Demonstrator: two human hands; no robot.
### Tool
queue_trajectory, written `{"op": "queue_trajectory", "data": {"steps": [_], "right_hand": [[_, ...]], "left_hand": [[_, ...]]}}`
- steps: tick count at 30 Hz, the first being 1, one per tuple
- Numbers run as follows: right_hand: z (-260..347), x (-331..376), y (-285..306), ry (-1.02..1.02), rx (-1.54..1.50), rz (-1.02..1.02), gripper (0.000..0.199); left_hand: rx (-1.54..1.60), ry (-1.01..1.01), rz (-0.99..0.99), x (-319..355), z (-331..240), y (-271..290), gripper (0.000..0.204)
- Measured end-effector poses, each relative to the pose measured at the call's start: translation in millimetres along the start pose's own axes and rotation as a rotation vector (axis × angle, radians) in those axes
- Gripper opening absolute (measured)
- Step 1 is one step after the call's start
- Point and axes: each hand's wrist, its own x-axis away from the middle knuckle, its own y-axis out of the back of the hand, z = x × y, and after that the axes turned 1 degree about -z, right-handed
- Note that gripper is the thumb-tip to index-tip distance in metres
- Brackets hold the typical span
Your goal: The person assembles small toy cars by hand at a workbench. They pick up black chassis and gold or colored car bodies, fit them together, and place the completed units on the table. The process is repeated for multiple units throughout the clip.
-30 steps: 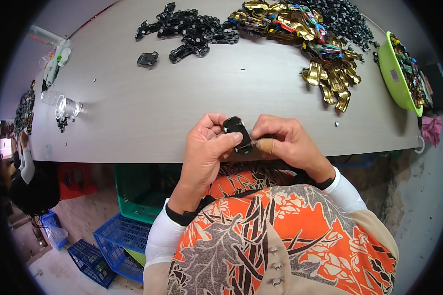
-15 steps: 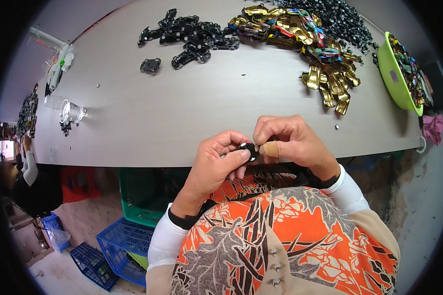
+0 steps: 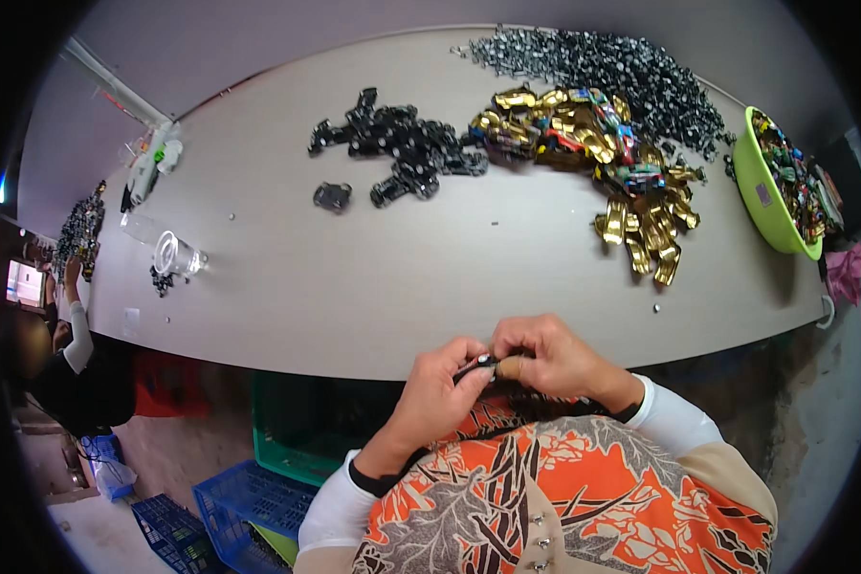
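Car turned from face-on to edge-on, clamped in my left hand; right hand met its end, gripping or not, couldn't tell; work seemingly centred there.

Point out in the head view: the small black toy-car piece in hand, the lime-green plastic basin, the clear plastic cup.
Small black toy-car piece (image 3: pixel 485 361): head view, on its exposed end.
Lime-green plastic basin (image 3: pixel 775 222): head view, on its outer wall.
Clear plastic cup (image 3: pixel 190 260): head view, on its side wall.
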Motion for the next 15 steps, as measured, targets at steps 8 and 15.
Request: {"op": "queue_trajectory", "data": {"steps": [8,15], "right_hand": [[13.6,-27.9,14.5,0.16,0.259,0.12,0.018],[-2.6,-104.0,107.8,0.551,0.717,-0.692,0.007]], "left_hand": [[-0.355,0.127,0.053,34.7,-22.6,51.3,0.017],[-1.012,0.231,-0.194,68.7,-28.8,107.8,0.023]]}}
